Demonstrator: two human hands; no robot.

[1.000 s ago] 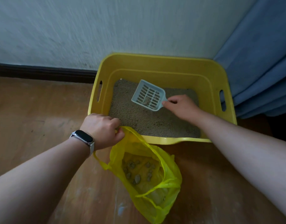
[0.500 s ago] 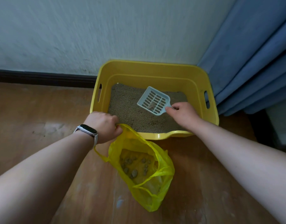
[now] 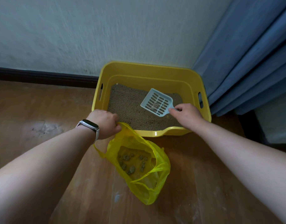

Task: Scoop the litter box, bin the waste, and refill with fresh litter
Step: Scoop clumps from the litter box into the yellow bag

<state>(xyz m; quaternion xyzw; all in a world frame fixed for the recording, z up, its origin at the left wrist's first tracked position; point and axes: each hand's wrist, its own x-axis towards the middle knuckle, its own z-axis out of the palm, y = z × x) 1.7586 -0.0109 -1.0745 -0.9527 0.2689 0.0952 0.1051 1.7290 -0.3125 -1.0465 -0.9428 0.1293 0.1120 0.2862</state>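
A yellow litter box point(image 3: 148, 68) stands on the floor against the wall, holding grey-brown litter point(image 3: 127, 107). My right hand point(image 3: 186, 114) grips the handle of a pale blue slotted scoop point(image 3: 156, 102), which hangs just over the litter with a small grey clump in it. My left hand point(image 3: 104, 122), with a watch on the wrist, pinches the rim of a yellow plastic bag point(image 3: 160, 160) in front of the box. The bag hangs open and holds several grey clumps point(image 3: 131, 164).
Blue curtains point(image 3: 246, 62) hang at the right, touching the box's far corner. A pale wall with a dark skirting board point(image 3: 42, 76) runs behind. The wooden floor point(image 3: 42, 110) spreads left and in front, scuffed in places.
The view has pulled back and swung left, so the box looks smaller. The scoop stays held over the litter with its clump; my left hand keeps its grip on the bag.
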